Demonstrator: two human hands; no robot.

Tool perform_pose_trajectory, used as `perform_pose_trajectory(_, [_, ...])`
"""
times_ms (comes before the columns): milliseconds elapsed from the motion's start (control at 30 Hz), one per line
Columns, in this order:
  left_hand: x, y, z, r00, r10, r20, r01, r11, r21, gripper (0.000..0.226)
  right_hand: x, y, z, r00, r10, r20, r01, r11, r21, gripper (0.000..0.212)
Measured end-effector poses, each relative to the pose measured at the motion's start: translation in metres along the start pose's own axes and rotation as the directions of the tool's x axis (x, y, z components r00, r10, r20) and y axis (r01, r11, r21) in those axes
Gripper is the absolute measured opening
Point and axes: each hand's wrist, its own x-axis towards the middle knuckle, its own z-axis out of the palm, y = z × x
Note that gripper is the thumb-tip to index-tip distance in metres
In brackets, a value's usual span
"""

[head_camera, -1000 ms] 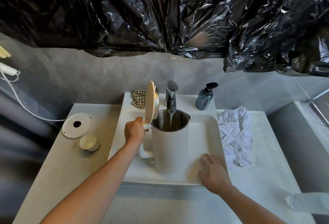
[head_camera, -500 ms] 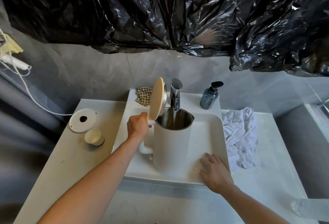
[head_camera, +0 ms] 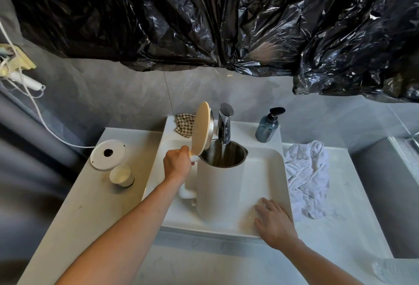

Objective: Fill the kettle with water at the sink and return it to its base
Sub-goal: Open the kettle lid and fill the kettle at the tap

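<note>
A: Head view. Where does the task's thing stand?

B: The white kettle (head_camera: 220, 185) stands upright in the sink (head_camera: 267, 166), its open mouth directly under the faucet (head_camera: 224, 126); a stream of water falls into it. The lid (head_camera: 200, 131) is swung up on its hinge.

A: State of the hands?

B: The left hand (head_camera: 178, 164) is closed around the top of the kettle's handle, at the lid hinge. The right hand (head_camera: 273, 221) lies flat, fingers spread and holding nothing, on the sink's near right corner, close to the kettle but apart from it.

A: Edges and free room?

B: Left of the left hand, on the desk (head_camera: 86, 212), the round base (head_camera: 108, 154) sits near the far left edge with a paper cup (head_camera: 121, 175) just in front of it; bare desk lies nearer the viewer. Right of the right hand, a crumpled white cloth (head_camera: 308, 178) reaches to the sink rim. Beyond the hands stand a soap bottle (head_camera: 267, 126) and a checked cloth (head_camera: 183, 123), both on the sink's back ledge.

A: Change from half a second ago?

B: Both hands and the kettle keep their places; water still runs.
</note>
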Motion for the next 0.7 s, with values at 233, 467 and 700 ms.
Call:
perform_pose_trajectory(233, [-0.0025, 0.0011, -0.0006, 1.000, 0.008, -0.006, -0.008, 1.000, 0.005, 0.045, -0.0025, -0.0016, -0.0016, 1.000, -0.009, -0.028, 0.010, 1.000, 0.014, 0.076])
perform_pose_trajectory(467, [-0.0026, 0.0003, -0.0007, 1.000, -0.002, 0.008, 0.002, 1.000, -0.016, 0.043, -0.0008, -0.0002, -0.0007, 1.000, -0.005, -0.014, 0.005, 1.000, 0.009, 0.070])
perform_pose_trajectory(700, [-0.0028, 0.0006, -0.0006, 1.000, 0.006, 0.015, -0.005, 1.000, -0.016, 0.042, -0.0011, 0.0004, -0.0003, 1.000, -0.008, -0.006, 0.008, 1.000, 0.005, 0.054])
